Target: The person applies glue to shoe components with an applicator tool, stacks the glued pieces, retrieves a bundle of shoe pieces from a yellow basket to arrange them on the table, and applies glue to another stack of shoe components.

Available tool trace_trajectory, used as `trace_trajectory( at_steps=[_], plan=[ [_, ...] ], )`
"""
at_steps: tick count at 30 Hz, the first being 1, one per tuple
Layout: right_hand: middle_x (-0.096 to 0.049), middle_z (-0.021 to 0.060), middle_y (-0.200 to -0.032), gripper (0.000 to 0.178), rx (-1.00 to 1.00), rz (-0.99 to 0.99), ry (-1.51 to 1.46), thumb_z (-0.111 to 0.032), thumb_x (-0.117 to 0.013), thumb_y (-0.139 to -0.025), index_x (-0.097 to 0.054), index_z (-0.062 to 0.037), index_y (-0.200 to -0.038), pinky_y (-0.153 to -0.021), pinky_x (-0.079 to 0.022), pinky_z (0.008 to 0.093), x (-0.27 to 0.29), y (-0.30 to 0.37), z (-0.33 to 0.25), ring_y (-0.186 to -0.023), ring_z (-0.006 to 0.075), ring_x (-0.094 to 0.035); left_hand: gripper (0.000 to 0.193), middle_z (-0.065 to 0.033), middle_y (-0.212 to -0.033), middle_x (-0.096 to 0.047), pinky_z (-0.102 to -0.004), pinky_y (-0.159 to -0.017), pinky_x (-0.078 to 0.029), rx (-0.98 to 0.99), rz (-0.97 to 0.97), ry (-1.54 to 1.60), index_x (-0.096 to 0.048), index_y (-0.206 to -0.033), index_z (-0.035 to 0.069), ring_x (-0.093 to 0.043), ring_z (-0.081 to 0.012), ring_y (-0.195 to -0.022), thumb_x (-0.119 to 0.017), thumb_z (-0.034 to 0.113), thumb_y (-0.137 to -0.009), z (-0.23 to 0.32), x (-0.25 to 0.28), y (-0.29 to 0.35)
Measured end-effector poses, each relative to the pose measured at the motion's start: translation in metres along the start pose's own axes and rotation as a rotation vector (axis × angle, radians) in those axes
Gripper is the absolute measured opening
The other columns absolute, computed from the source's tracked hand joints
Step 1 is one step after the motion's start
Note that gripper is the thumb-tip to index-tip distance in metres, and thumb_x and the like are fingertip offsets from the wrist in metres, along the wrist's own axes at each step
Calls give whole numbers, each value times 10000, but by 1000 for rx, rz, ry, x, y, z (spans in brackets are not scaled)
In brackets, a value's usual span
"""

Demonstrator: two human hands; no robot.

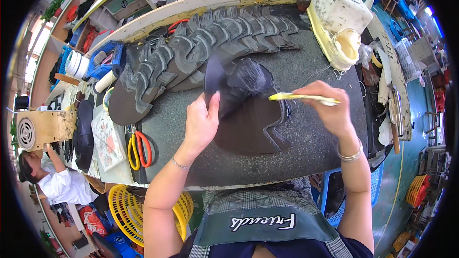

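My left hand (202,119) pinches the raised edge of a dark shoe-upper piece (248,79), thumb on its near face. Part of this piece stands up, blurred, and part lies over a flat brown-black curved piece (246,131); I cannot tell whether the two are joined. A thin yellow glue brush (303,97) is in the closed fingers of my right hand (332,110). Its tip is at the right edge of the dark piece, where a shiny wet-looking line runs along the curve. Behind lies a long overlapping row of similar dark pieces (191,52).
A stained white container (340,7) with a glue-crusted spout (346,48) stands at the back right. Scissors (138,150) with yellow and red handles lie left. A blue bin (106,59) sits behind them. Below the table edge is a yellow basket (125,212). Another person (62,181) works far left.
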State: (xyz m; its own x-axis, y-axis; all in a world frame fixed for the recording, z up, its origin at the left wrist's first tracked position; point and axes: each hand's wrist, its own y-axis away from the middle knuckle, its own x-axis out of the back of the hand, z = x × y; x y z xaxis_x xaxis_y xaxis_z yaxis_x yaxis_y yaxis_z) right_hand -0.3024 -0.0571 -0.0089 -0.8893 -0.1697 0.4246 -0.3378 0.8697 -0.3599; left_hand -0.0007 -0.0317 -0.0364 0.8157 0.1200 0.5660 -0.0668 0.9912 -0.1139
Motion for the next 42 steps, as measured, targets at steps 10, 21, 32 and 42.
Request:
trace_trajectory(
  at_steps=[10, 21, 32, 42],
  plan=[
    [-734, 169, -805, 317, -428, 687, 825, -253, -727, -868, -720, 55, -943, -692, -549, 332, 131, -43, 71, -728, 201, -727, 370, -120, -1252, -664, -362, -1020, -427, -359, 623, -584, -604, -1279, -23, -600, -246, -1162, -597, 211, -993, -57, 150, 29],
    [-740, 139, -926, 206, -456, 205, -234, -106, -689, -908, -677, 70, -1014, -613, -546, 257, 33, -5, 18, -787, 157, -719, 732, -82, -1482, -489, -525, -1186, -242, -567, -394, -429, -617, -1334, 188, -396, -320, -1413, -849, 326, -654, -5, 43, 34],
    [-715, 156, -903, 222, 314, 234, 461, 97, -721, -747, -677, 30, -954, -614, -559, 347, -38, 67, 1, -696, 302, -689, 571, -21, -1456, -519, -526, -1159, -325, -636, -416, -456, -687, -1230, 218, -456, -336, -1363, -798, 385, -695, -1, 5, 35],
    [-680, 152, -941, 365, 408, 34, 471, 57, -709, -616, -645, 70, -975, -632, -559, 352, -47, 60, -23, -752, 282, -659, 576, -35, -1425, -552, -520, -1158, -330, -645, -378, -407, -703, -1181, 167, -473, -321, -1355, -832, 369, -657, -3, 2, 37]
  ],
)
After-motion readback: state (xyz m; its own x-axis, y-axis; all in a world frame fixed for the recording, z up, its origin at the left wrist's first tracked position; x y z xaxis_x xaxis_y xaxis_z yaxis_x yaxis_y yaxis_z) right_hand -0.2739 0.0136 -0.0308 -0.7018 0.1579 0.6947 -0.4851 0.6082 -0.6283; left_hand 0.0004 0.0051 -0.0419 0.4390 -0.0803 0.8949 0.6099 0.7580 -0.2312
